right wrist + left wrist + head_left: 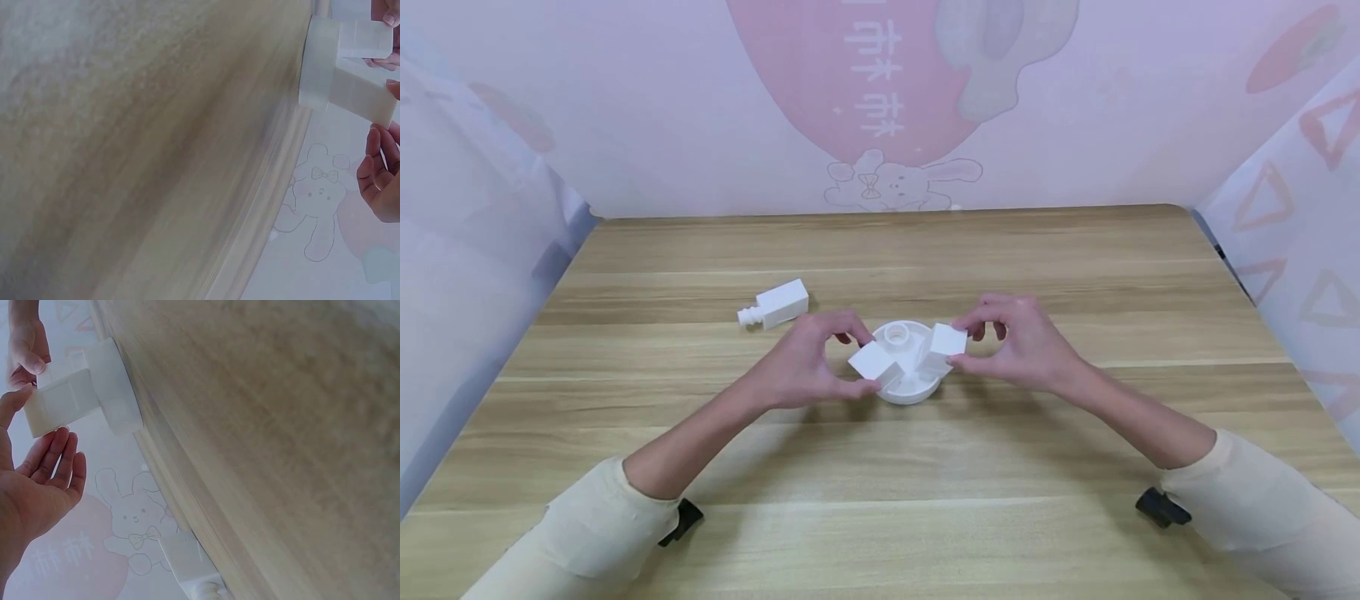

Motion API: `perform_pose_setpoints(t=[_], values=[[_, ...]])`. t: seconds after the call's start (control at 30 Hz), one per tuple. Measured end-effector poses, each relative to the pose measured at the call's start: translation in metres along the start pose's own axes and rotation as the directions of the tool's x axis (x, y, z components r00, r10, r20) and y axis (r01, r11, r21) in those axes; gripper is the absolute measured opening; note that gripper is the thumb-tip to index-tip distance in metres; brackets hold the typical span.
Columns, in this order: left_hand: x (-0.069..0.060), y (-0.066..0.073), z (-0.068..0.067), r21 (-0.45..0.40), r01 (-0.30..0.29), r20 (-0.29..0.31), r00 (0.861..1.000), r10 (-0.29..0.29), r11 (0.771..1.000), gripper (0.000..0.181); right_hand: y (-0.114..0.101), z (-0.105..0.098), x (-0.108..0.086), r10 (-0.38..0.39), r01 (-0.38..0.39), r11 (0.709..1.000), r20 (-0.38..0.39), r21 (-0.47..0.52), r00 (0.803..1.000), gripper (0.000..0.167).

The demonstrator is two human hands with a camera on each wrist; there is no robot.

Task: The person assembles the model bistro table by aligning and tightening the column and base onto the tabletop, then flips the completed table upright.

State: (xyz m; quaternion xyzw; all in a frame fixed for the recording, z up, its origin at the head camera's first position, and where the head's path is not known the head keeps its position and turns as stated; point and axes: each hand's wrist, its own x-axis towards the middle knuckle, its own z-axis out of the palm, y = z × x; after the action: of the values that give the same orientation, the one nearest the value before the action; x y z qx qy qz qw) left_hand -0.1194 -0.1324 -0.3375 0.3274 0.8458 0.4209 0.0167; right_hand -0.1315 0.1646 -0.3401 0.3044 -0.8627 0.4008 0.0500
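A round white base (907, 397) lies on the table in front of me, with two white square-sided blocks standing up from it. My left hand (808, 360) pinches the left block (872, 360) between thumb and fingers. On the other side my right hand (1021, 343) pinches the right block (945, 343), which tilts outward a little. Between and behind the blocks, a round white ring (897, 334) shows on the base. In the left wrist view the left block (62, 403) meets the base (115, 387); how their lower ends are seated is hidden.
Behind my left hand, a white square-bodied bottle-shaped piece (784, 302) with a stepped neck lies on its side. The wooden table (880, 500) ends at a printed backdrop (662, 108). Black clips (682, 522) hang by both sleeves.
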Motion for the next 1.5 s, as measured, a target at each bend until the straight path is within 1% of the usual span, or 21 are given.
perform_pose_setpoints(t=[0.17,0.47,0.77,0.9,1.0,1.1,1.17,1.27,1.33,1.4,1.47,1.5], values=[[0.0,0.0,0.0,0.005,-0.006,-0.003,1.0,0.006,1.0,0.032,-0.002,0.001,0.0,0.007,-0.007,1.0,-0.011,-0.008,1.0,0.027],[0.0,-0.001,0.001,0.01,-0.009,-0.01,1.0,0.009,1.0,0.032,-0.003,0.004,-0.002,-0.011,0.01,1.0,-0.043,-0.019,0.999,0.025],[0.0,0.001,-0.001,0.0,0.002,-0.005,1.0,-0.002,1.0,0.031,-0.004,0.004,-0.002,0.01,-0.011,1.0,-0.039,-0.024,0.999,0.025],[0.0,0.001,-0.001,0.023,0.014,0.003,1.0,-0.014,1.0,0.032,-0.004,0.003,-0.001,0.018,-0.019,1.0,-0.031,-0.023,0.999,0.025],[-0.001,0.001,-0.002,0.038,0.034,0.015,0.999,-0.034,0.999,0.035,-0.004,0.002,0.0,0.025,-0.026,0.999,-0.015,-0.026,1.0,0.026],[-0.002,0.0,-0.005,0.03,0.059,0.043,0.997,-0.06,0.998,0.042,-0.004,0.0,0.001,0.032,-0.032,0.999,0.009,-0.042,0.999,0.028],[-0.003,-0.001,-0.008,0.024,0.077,0.069,0.995,-0.078,0.997,0.049,-0.005,-0.001,0.001,0.032,-0.031,0.998,0.028,-0.06,0.999,0.031],[-0.005,-0.004,-0.017,0.034,0.08,0.087,0.993,-0.083,0.996,0.057,-0.007,-0.003,0.0,0.029,-0.024,0.995,0.053,-0.096,0.998,0.04],[-0.005,-0.006,-0.023,0.043,0.076,0.084,0.993,-0.079,0.996,0.059,-0.01,-0.004,-0.001,0.011,-0.005,0.993,0.048,-0.121,0.999,0.046],[-0.006,-0.01,-0.028,0.057,0.069,0.066,0.995,-0.073,0.996,0.056,-0.013,-0.004,-0.001,-0.018,0.02,0.991,0.017,-0.135,1.0,0.049],[-0.007,-0.013,-0.033,0.068,0.076,0.05,0.996,-0.079,0.995,0.051,-0.019,-0.003,-0.001,-0.073,0.068,0.988,-0.031,-0.139,0.997,0.05],[-0.007,-0.015,-0.035,0.071,0.082,0.041,0.996,-0.085,0.994,0.049,-0.021,-0.002,-0.001,-0.111,0.102,0.985,-0.054,-0.138,0.992,0.049]])
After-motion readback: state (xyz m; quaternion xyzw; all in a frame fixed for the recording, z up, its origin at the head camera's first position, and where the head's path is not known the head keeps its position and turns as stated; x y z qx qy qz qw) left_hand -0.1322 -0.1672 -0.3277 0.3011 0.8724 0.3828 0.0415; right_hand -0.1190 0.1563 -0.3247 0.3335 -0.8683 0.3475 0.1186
